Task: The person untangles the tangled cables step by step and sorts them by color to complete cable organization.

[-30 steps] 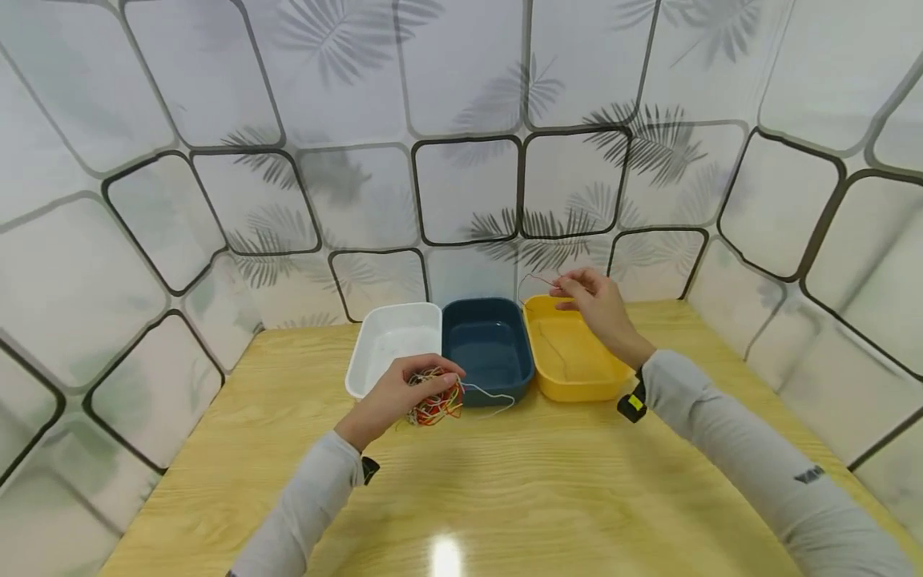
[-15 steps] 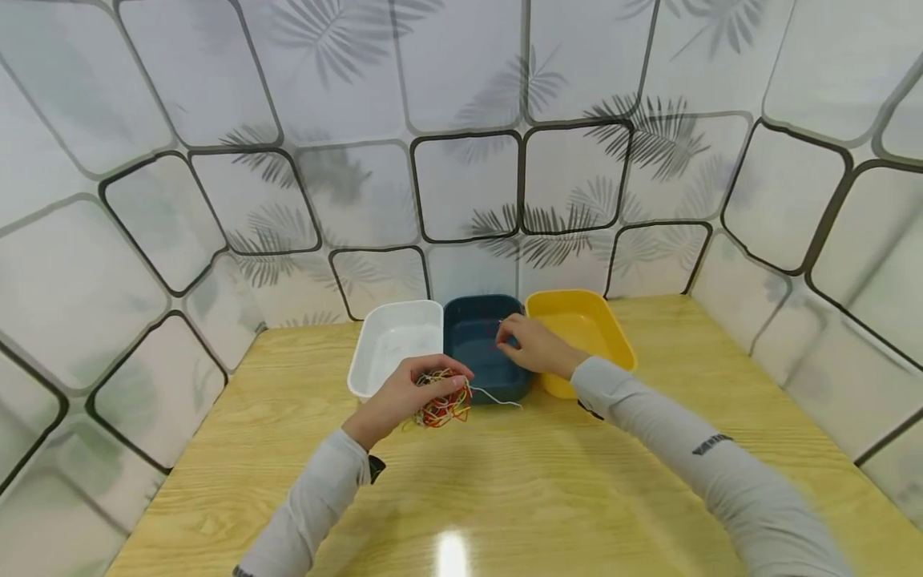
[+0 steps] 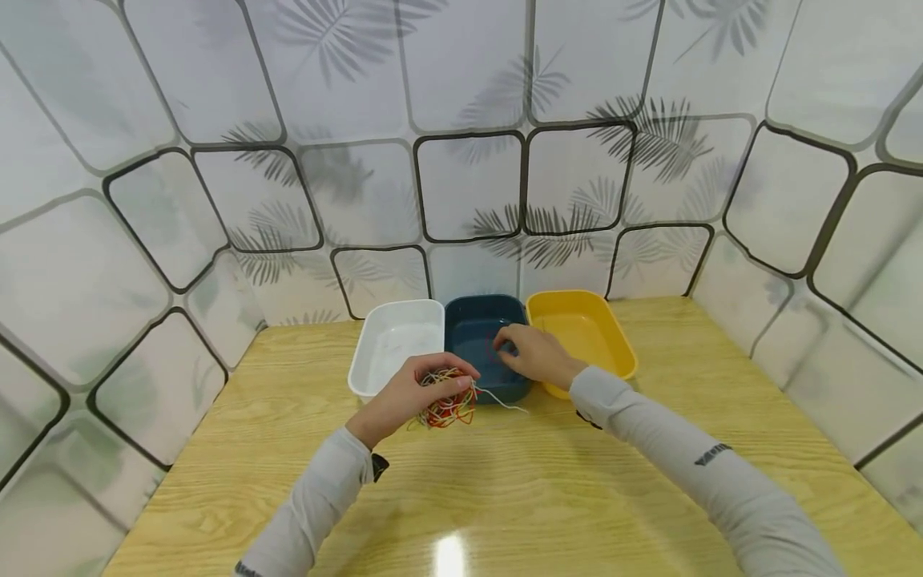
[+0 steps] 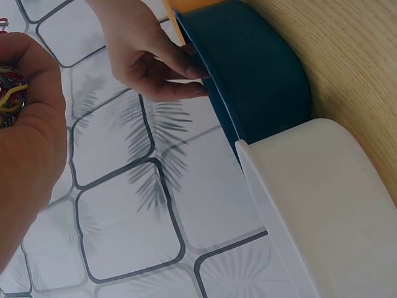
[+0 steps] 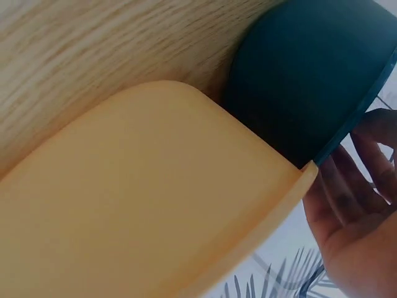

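Note:
My left hand point(image 3: 404, 394) holds a tangled bundle of thin coloured strings point(image 3: 449, 407), red, orange, yellow and white, in front of the white and dark blue bins. A loose white string end point(image 3: 502, 402) sticks out to the right. My right hand point(image 3: 537, 354) is over the dark blue bin point(image 3: 467, 311), thumb and fingers bent together. A faint red string point(image 3: 489, 344) shows by its fingertips. In the left wrist view, the right hand's fingertips point(image 4: 197, 92) reach past the blue bin's rim, which partly hides them.
On the left stands a white bin point(image 3: 392, 332), touching the blue one. To the right is a yellow bin point(image 3: 586, 324), partly behind the right forearm. All three stand near the back of a wooden table point(image 3: 505, 489), before a patterned curtain point(image 3: 469, 188).
My right hand has moved left and down from above the yellow bin to the dark blue bin, with the red string. The left hand with its bundle has shifted slightly right.

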Action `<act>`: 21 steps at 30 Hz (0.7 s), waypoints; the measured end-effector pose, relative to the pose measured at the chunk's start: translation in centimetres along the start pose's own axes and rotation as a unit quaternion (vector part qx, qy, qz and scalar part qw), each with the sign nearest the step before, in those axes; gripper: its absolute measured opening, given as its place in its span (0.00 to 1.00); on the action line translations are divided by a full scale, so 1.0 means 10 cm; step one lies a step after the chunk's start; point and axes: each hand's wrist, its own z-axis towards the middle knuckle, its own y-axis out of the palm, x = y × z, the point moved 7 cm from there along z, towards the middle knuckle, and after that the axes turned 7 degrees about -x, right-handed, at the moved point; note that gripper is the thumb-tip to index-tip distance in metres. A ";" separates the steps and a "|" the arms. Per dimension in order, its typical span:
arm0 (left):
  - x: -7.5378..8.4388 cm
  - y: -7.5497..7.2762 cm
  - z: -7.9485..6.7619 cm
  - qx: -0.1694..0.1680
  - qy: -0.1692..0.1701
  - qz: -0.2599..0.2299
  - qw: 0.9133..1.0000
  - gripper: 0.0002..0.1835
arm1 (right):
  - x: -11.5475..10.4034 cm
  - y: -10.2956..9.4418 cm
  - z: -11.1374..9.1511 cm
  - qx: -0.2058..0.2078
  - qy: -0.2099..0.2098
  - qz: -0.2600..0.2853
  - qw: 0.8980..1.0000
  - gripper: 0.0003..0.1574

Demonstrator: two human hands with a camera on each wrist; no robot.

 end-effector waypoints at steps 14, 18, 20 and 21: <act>-0.03 -0.04 0.03 0.048 -0.028 0.003 0.998 0.19 | -0.25 -0.42 -0.28 0.079 0.048 0.062 0.994 0.07; -0.02 -0.06 0.04 0.065 -0.029 -0.014 0.997 0.20 | -0.37 -0.53 -0.35 0.098 0.024 0.085 0.991 0.06; -0.02 -0.06 0.04 0.068 -0.028 -0.021 0.997 0.20 | -0.43 -0.57 -0.37 0.106 0.008 0.088 0.991 0.05; -0.01 -0.06 0.04 0.069 -0.028 -0.023 0.997 0.19 | -0.46 -0.58 -0.38 0.110 -0.001 0.089 0.990 0.05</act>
